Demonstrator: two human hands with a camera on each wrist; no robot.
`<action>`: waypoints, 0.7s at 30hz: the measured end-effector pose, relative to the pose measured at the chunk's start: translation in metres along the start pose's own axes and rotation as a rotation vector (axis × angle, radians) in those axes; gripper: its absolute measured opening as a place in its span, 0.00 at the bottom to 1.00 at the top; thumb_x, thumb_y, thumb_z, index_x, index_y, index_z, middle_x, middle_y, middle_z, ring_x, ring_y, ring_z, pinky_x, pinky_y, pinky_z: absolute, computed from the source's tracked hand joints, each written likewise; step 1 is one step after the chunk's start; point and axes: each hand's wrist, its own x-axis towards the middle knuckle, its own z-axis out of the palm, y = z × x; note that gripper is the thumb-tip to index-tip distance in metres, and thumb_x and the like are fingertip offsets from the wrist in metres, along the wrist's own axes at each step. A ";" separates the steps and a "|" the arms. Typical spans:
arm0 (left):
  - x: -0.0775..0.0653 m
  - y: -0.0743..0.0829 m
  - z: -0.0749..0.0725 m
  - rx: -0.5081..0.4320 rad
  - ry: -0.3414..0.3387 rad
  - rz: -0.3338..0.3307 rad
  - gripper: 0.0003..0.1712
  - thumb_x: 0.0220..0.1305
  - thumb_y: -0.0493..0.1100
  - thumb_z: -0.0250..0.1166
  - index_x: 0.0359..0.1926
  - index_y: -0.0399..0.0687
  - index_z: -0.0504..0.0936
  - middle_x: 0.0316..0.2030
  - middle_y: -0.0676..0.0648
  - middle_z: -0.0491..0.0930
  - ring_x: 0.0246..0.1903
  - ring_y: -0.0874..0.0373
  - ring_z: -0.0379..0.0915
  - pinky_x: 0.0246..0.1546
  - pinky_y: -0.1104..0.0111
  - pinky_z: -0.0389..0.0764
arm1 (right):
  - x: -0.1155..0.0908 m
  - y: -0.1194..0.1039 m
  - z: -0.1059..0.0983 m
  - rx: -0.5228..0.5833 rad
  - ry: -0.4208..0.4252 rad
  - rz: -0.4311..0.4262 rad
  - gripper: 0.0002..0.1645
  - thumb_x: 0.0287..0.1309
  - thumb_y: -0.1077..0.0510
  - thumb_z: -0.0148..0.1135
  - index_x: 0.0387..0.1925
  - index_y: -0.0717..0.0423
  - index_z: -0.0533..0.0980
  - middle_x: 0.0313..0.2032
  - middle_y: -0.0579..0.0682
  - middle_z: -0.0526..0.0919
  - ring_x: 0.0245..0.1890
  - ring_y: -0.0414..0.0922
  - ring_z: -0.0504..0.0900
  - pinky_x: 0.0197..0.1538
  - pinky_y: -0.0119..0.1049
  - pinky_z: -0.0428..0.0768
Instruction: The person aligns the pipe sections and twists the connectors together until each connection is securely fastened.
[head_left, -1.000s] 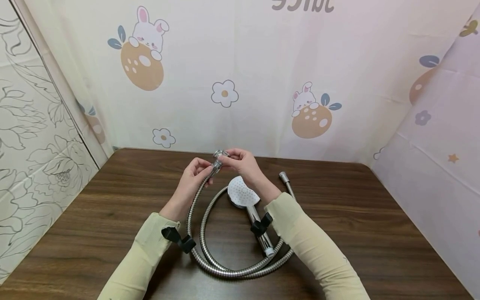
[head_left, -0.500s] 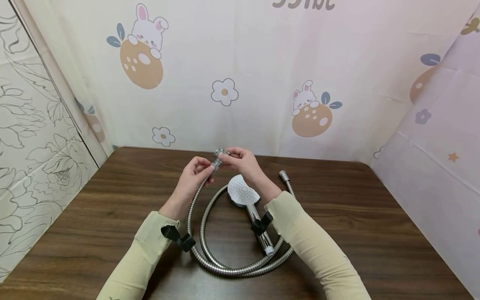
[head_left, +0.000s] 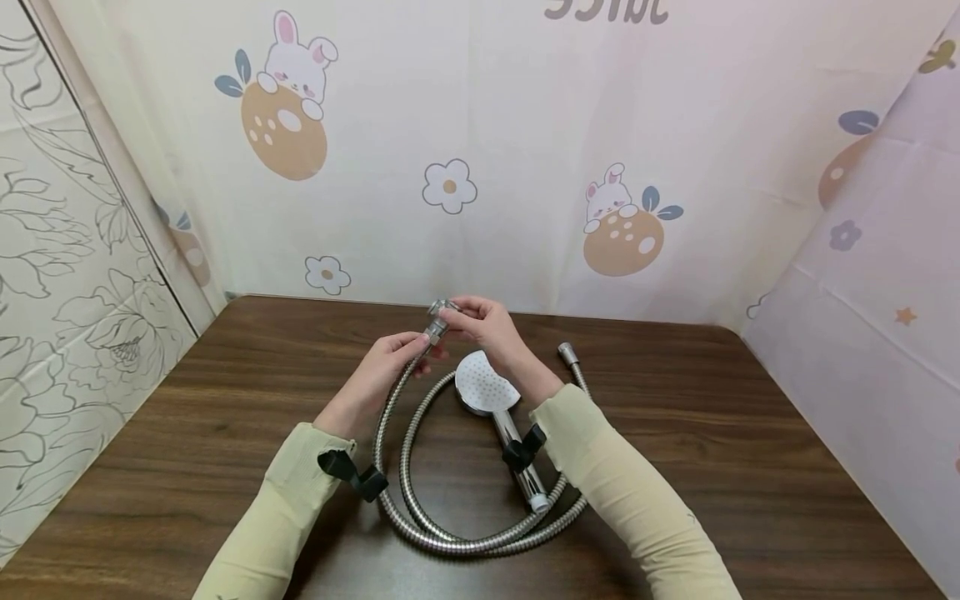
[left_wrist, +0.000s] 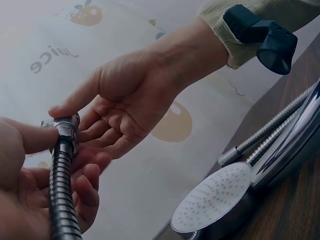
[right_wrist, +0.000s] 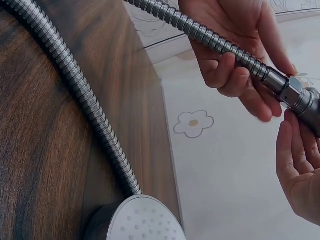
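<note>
My left hand (head_left: 371, 375) pinches the hex nut (right_wrist: 290, 91) at one end of a ribbed metal shower hose (head_left: 457, 546), thumb on top and the other fingers loosely bent behind it. With thumb and fingertips, my right hand (head_left: 491, 329) holds a small chrome fitting (head_left: 442, 308) lined up against that nut. Both hands are raised over the far part of the table. Right below them lies a handheld shower head (head_left: 480, 383), its white dotted face up and its chrome handle slanting toward me. In the left wrist view, the right hand's fingers partly hide the fitting.
The hose lies in a loop around the shower head on the dark wooden table (head_left: 712, 433). Its other end (head_left: 567, 354) points away at the right. A printed curtain (head_left: 525, 167) hangs close behind the table's back edge. Black camera mounts sit on both wrists.
My left hand's fingers have shifted on the nut, now straighter and reaching further under the hose. The right hand keeps the fitting in place; shower head and hose loop lie as before.
</note>
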 end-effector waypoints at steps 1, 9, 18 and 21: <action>0.000 0.000 0.000 -0.012 0.011 -0.007 0.20 0.66 0.47 0.53 0.45 0.32 0.75 0.37 0.44 0.81 0.27 0.58 0.71 0.32 0.70 0.72 | 0.000 0.000 0.000 0.001 -0.003 -0.001 0.18 0.57 0.63 0.57 0.48 0.70 0.71 0.30 0.44 0.82 0.31 0.38 0.82 0.46 0.38 0.78; 0.001 0.000 -0.001 -0.025 0.062 -0.007 0.11 0.65 0.45 0.54 0.35 0.41 0.75 0.30 0.50 0.80 0.30 0.60 0.70 0.35 0.69 0.71 | 0.001 0.000 0.003 -0.005 -0.010 -0.001 0.18 0.57 0.64 0.57 0.49 0.70 0.71 0.31 0.45 0.81 0.31 0.37 0.81 0.46 0.38 0.78; 0.000 0.000 0.002 0.012 0.101 0.017 0.07 0.64 0.42 0.55 0.34 0.42 0.74 0.28 0.53 0.79 0.34 0.61 0.72 0.39 0.70 0.71 | 0.001 0.002 0.006 -0.031 -0.005 -0.003 0.17 0.57 0.63 0.57 0.48 0.69 0.73 0.28 0.43 0.81 0.29 0.37 0.81 0.43 0.36 0.79; 0.000 -0.001 0.004 0.014 0.123 0.028 0.06 0.64 0.41 0.55 0.33 0.43 0.74 0.28 0.52 0.78 0.33 0.61 0.72 0.38 0.70 0.72 | 0.001 0.002 0.007 -0.039 0.001 0.005 0.18 0.57 0.63 0.58 0.48 0.69 0.72 0.28 0.44 0.81 0.29 0.37 0.81 0.43 0.35 0.79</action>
